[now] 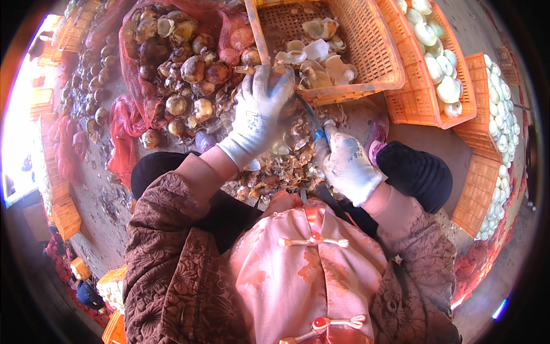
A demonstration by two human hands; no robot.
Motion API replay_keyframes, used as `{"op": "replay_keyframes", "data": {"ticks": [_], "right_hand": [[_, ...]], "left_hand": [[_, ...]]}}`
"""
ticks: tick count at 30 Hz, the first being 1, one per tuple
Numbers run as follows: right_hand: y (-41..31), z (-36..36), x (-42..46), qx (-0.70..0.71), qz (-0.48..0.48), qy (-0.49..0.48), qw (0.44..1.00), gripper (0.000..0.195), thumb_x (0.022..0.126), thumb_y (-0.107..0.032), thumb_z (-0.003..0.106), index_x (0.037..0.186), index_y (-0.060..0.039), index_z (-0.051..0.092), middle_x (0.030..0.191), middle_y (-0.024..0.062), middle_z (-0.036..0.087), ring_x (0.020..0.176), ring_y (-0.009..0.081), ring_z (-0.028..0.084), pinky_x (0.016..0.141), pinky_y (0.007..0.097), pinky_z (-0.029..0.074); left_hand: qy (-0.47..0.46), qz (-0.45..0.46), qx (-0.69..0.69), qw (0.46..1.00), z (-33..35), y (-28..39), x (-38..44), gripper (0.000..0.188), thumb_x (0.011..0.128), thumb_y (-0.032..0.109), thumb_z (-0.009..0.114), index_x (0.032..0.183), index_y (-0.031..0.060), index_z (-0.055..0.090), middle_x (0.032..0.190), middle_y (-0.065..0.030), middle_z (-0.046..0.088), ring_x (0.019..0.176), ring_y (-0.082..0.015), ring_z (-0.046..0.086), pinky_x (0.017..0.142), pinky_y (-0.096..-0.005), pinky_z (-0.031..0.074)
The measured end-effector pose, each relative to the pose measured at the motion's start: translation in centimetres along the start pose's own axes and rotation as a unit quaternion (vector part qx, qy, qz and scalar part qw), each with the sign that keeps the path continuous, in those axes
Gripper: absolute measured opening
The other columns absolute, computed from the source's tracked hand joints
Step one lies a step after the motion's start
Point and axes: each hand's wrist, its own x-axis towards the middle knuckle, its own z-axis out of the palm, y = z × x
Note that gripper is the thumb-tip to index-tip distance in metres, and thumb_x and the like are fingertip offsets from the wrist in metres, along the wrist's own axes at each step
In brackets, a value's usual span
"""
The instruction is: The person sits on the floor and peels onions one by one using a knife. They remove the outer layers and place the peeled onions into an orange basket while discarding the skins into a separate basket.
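Observation:
My left hand [260,114], in a white knit glove, grips a brown onion [288,106] that its fingers and palm largely cover. Close on the right is a knife [310,112], its blade pointing up and left toward that onion. My right hand [343,159], in a soiled white glove, holds the knife by its handle, where some blue shows. Beyond my left hand, unpeeled onions [193,69] spill from a red mesh bag [124,56]. An orange plastic crate [374,88] stands just past both hands, with pale onion pieces [317,50] inside.
Dry onion skins [275,178] litter the floor between my feet. To the right, another orange crate [401,81] holds peeled white onions [447,88], and more filled crates [477,189] stand farther right. Loose onions [101,77] and a red net [71,146] lie left. A person [89,294] is at far left.

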Motion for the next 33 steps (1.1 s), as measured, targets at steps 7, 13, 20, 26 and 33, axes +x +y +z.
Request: {"op": "replay_keyframes", "data": {"ticks": [7,13,20,26,33], "right_hand": [[2.5,1.7,3.3,-0.101,-0.013,-0.003,0.995,0.02,0.094,-0.019,0.059,0.103,-0.0023,0.056,0.075,0.0253,0.064,0.071,0.0453,0.064,0.062,0.0515,0.051],[3.7,2.2,4.7,0.08,-0.011,-0.037,0.996,0.026,0.099,-0.027,0.055,0.107,-0.0027,0.058,0.075,0.018,0.065,0.068,0.0349,0.065,0.062,0.0434,0.052],[0.7,-2.5,6.1,0.301,0.143,-0.18,0.925,0.031,0.1,-0.028,0.054,0.092,0.0008,0.06,0.07,0.0145,0.061,0.063,0.0254,0.062,0.059,0.0377,0.048],[1.3,-3.0,4.1,0.081,0.031,-0.119,0.989,0.027,0.096,-0.026,0.054,0.093,-0.0006,0.063,0.085,0.0267,0.067,0.084,0.0449,0.066,0.075,0.0515,0.05],[2.4,-2.1,5.9,0.137,0.045,-0.097,0.985,0.03,0.095,-0.027,0.054,0.092,0.0,0.065,0.086,0.0282,0.066,0.088,0.0462,0.065,0.076,0.052,0.051]], "left_hand": [[-0.007,-0.049,-0.044,0.998,-0.9,0.2,1.5,0.088,0.06,0.025,0.088,0.14,0.0154,0.052,0.14,-0.0275,0.043,0.125,-0.0456,0.045,0.104,-0.0505,0.041],[-0.006,-0.037,-0.131,0.991,-1.5,-0.9,2.8,0.081,0.058,0.026,0.089,0.131,0.0102,0.056,0.128,-0.0239,0.052,0.116,-0.0428,0.052,0.1,-0.0483,0.045],[-0.033,-0.018,-0.199,0.979,-2.4,-2.6,4.1,0.075,0.06,0.024,0.093,0.125,0.008,0.06,0.115,-0.013,0.06,0.108,-0.0287,0.06,0.097,-0.0377,0.048],[-0.219,-0.098,-0.344,0.908,-3.1,-2.7,5.3,0.069,0.063,0.02,0.091,0.123,0.0051,0.06,0.12,-0.011,0.062,0.111,-0.0188,0.06,0.101,-0.0344,0.046],[-0.049,-0.008,0.029,0.998,-2.8,0.2,4.1,0.096,0.06,0.03,0.092,0.14,0.0026,0.046,0.138,-0.0244,0.047,0.125,-0.0408,0.05,0.106,-0.0445,0.043]]}}
